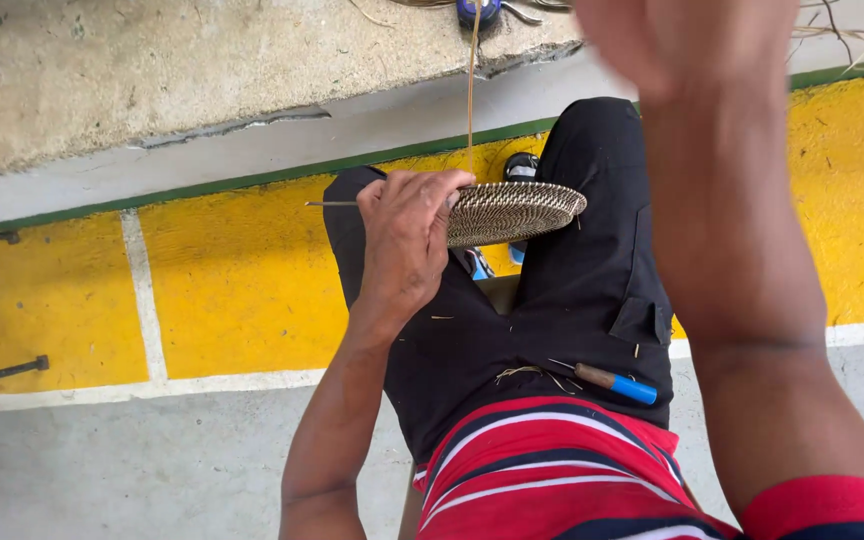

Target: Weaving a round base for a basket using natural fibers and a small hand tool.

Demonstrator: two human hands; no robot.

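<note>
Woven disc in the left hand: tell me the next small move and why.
Probably draw the long strand taut. The left hand pinches the woven disc at its edge, the strand rises straight up from there, and the right hand is raised high and blurred, seemingly mid-pull. Its grip on the strand cannot be seen.

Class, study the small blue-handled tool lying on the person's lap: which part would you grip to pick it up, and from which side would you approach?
Grip the blue-handled tool by its blue handle end, coming from above with thumb and finger across its width. It lies flat and slanted on the black trousers, thin metal tip toward the left hand; the handle is the thicker, blunt part and lies uncovered.
</note>
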